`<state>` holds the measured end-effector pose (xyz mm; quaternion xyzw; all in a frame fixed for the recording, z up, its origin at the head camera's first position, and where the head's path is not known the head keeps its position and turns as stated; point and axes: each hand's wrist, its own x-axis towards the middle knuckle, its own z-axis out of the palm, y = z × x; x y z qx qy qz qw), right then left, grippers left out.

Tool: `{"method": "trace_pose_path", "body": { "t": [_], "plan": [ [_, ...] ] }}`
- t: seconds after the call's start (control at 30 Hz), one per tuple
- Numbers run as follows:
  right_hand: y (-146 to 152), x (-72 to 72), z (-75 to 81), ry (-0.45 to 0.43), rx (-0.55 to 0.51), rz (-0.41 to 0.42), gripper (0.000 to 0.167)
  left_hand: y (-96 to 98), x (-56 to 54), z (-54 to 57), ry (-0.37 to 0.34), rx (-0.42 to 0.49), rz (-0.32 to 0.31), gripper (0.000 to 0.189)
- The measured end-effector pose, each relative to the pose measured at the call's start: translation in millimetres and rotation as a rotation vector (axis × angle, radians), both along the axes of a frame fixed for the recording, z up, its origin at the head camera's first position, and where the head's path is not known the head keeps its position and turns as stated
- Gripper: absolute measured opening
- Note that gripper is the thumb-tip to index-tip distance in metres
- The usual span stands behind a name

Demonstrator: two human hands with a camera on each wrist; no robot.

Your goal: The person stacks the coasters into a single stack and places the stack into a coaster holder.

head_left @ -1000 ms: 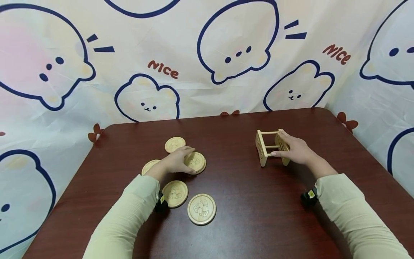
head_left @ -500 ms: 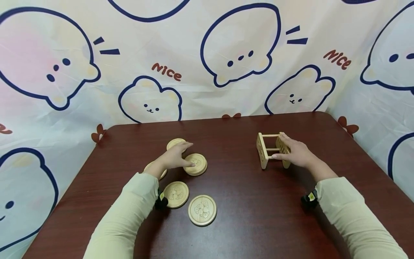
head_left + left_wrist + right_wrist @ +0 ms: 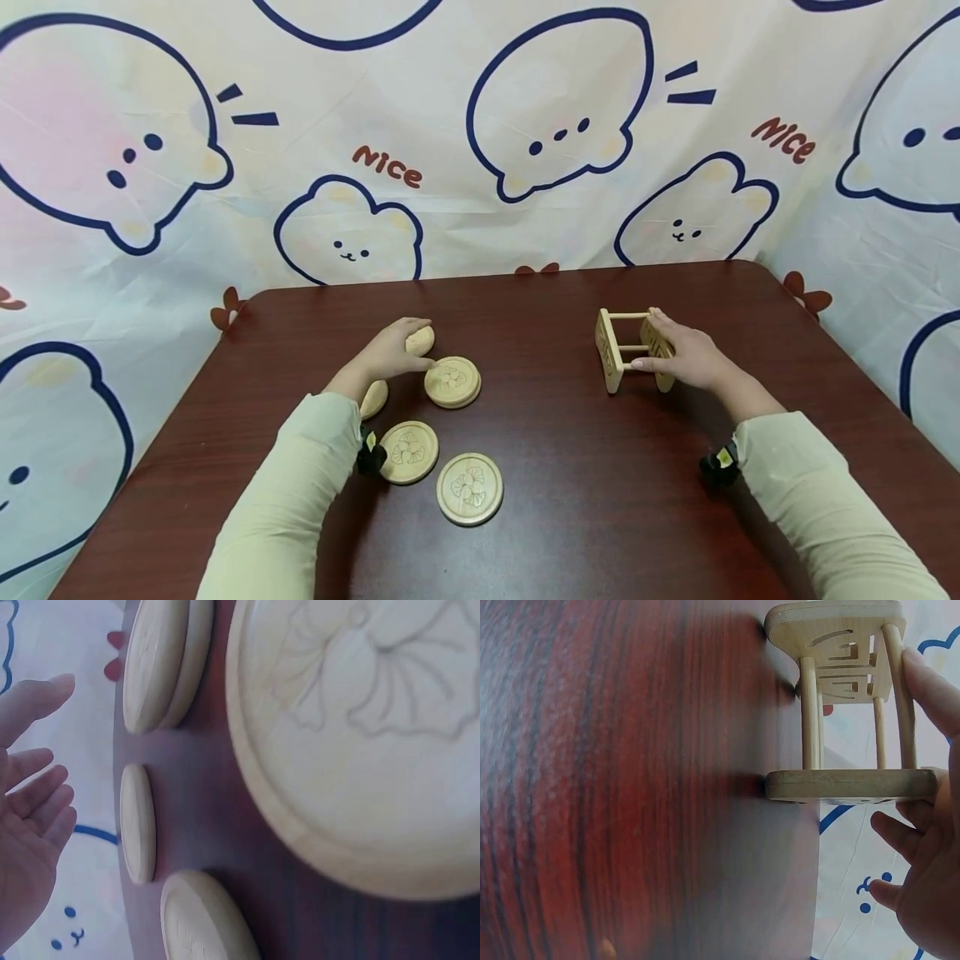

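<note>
My left hand hovers with loose fingers between the far round wooden coaster and a stack of two coasters. The left wrist view shows that hand apart from the coasters, with nothing in it. Under its wrist lies a partly covered coaster. At the right, my right hand grips one side panel of a small wooden rack, which stands upright. The right wrist view has the thumb against a rod of the rack and the fingers behind the panel.
Nearer on the dark red-brown table lie two more coasters, one ginkgo-carved coaster in front and another coaster beside the left wrist. A white cloth with cartoon bears hangs behind the table.
My left hand has come off the coaster stack and shifted left toward the far coaster, leaving the stack in place. The right hand keeps its grip on the rack, which stays put.
</note>
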<state>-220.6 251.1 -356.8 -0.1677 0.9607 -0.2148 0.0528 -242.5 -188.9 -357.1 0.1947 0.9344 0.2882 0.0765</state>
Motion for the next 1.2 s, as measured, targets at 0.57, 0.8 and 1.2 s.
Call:
{"method": "trace_pose_path", "body": {
  "t": [0.57, 0.8, 1.2],
  "plan": [
    [1.0, -1.4, 1.5, 0.002, 0.007, 0.01, 0.09, -22.2, -21.1, -6.2, -0.027, 0.026, 0.122, 0.072],
    [1.4, -1.7, 1.7, -0.002, 0.01, 0.005, 0.09, -25.8, -32.1, -12.7, -0.08, 0.01, 0.155, 0.074],
    [1.2, -1.7, 1.1, -0.004, 0.019, -0.003, 0.091, -28.0, -35.5, -18.5, -0.185, -0.038, 0.219, 0.08]
  ]
}}
